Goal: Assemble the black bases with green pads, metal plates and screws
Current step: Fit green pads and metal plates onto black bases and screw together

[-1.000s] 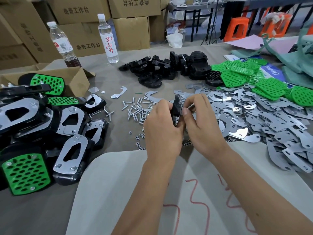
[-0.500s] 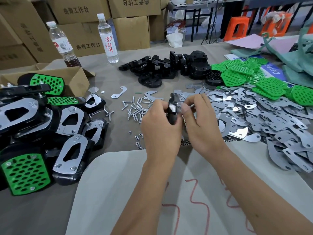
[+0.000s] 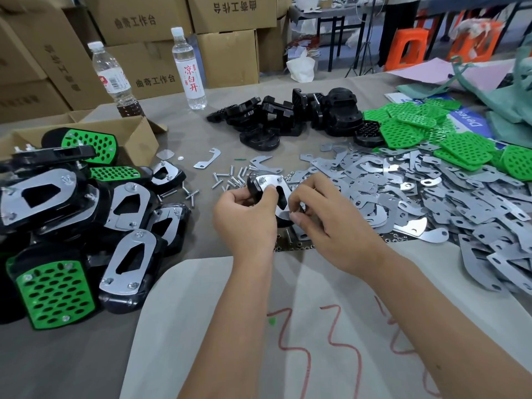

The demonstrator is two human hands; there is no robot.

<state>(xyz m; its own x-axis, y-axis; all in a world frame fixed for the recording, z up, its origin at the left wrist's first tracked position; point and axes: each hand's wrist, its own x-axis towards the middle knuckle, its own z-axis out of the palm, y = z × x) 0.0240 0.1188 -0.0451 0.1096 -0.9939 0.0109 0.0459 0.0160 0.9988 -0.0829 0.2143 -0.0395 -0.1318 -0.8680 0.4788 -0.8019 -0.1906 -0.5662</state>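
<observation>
Fingers (image 3: 270, 194) of both hands meeting above the counter (image 3: 72, 364), over the scattered nuts (image 3: 290, 246). Left of the fingers, a heap of finished assemblies (image 3: 86, 226); behind that heap, an open carton (image 3: 138, 133) and two bottles (image 3: 190, 70). Just behind the fingers, loose screws (image 3: 230, 180), and farther back a cluster of bases (image 3: 288, 116). Right of the fingers, a wide spread of plates (image 3: 431, 203), with pads (image 3: 431, 133) piled behind it. Nearer than the fingers, a paper sheet (image 3: 201, 326) under both forearms.
</observation>
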